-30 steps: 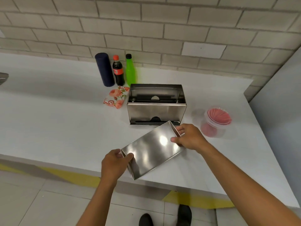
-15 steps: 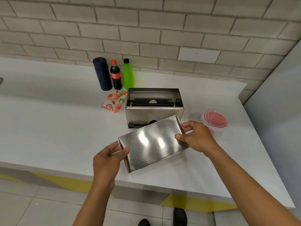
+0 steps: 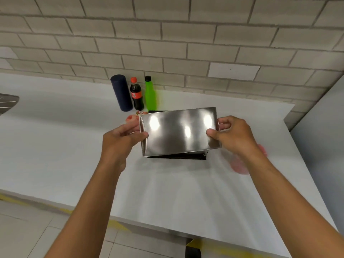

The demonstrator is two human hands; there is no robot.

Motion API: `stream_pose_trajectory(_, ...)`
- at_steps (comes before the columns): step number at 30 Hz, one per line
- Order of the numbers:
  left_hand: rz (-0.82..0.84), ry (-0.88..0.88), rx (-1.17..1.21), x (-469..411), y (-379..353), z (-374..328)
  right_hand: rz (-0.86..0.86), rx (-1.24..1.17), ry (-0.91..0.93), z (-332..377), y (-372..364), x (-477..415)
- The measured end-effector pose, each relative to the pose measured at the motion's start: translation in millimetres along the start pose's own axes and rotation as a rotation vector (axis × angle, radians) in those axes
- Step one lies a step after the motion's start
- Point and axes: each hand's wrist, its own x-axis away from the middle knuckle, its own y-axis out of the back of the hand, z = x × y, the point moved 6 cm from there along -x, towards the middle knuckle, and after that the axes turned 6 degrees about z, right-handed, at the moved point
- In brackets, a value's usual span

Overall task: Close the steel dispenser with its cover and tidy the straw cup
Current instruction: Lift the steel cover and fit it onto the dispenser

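Observation:
A shiny steel cover (image 3: 178, 131) is held level in the air, directly over the steel dispenser (image 3: 178, 156), of which only the lower front edge shows beneath it. My left hand (image 3: 121, 140) grips the cover's left end and my right hand (image 3: 232, 135) grips its right end. The clear straw cup with red straws (image 3: 240, 165) stands right of the dispenser, blurred and largely hidden behind my right forearm.
On the white counter (image 3: 55, 146), against the brick wall, stand a dark blue cylinder (image 3: 121, 93), a cola bottle (image 3: 136, 94) and a green bottle (image 3: 150, 94). A flowery packet (image 3: 133, 117) peeks out left of the cover. The counter's front edge is near me, a grey panel on the right.
Both hands lifted the cover off the counter, turned it level and carried it back over the dispenser, which it now hides. The straw cup became covered by my right arm.

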Motion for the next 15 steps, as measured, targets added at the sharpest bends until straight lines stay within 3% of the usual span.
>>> stream_pose_trajectory(15, -0.027, -0.011, -0.078, -67.2, -29.0, -8.9, 0.024, 0.092, -0.004, -18.7, -6.7, -65.5)
